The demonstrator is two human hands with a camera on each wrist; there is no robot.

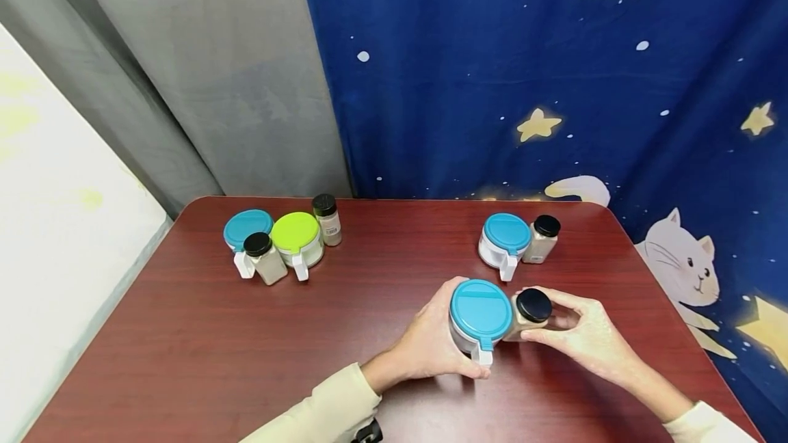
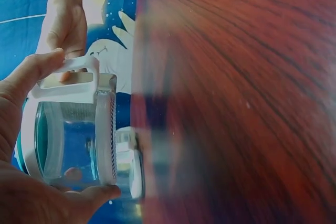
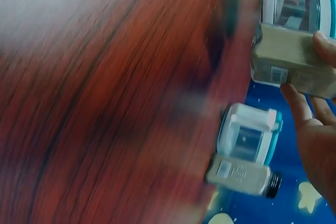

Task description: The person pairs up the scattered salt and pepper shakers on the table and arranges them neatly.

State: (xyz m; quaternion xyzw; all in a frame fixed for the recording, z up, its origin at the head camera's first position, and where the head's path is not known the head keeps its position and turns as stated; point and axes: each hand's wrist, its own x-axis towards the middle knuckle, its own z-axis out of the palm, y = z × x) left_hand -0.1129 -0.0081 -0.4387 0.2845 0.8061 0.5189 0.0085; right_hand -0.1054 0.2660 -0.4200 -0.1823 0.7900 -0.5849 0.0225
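My left hand (image 1: 431,344) grips a clear canister with a blue lid and a white handle (image 1: 481,310), its thumb by the handle. In the left wrist view the canister's glass body (image 2: 79,140) looks see-through. My right hand (image 1: 591,337) holds a square seasoning jar (image 1: 533,307) with a black lid and pale contents between thumb and fingers. The two containers stand side by side, seemingly touching; in the right wrist view a barcode label shows on the jar (image 3: 289,59). Both appear raised slightly off the tabletop.
Behind them on the dark red table (image 1: 382,279) stand another blue-lidded canister (image 1: 505,241) and a black-lidded jar (image 1: 542,239). At the back left are a blue-lidded canister (image 1: 248,227), a green-lidded canister (image 1: 297,234), a square jar (image 1: 267,262) and a round shaker (image 1: 328,221). Curtains hang behind.
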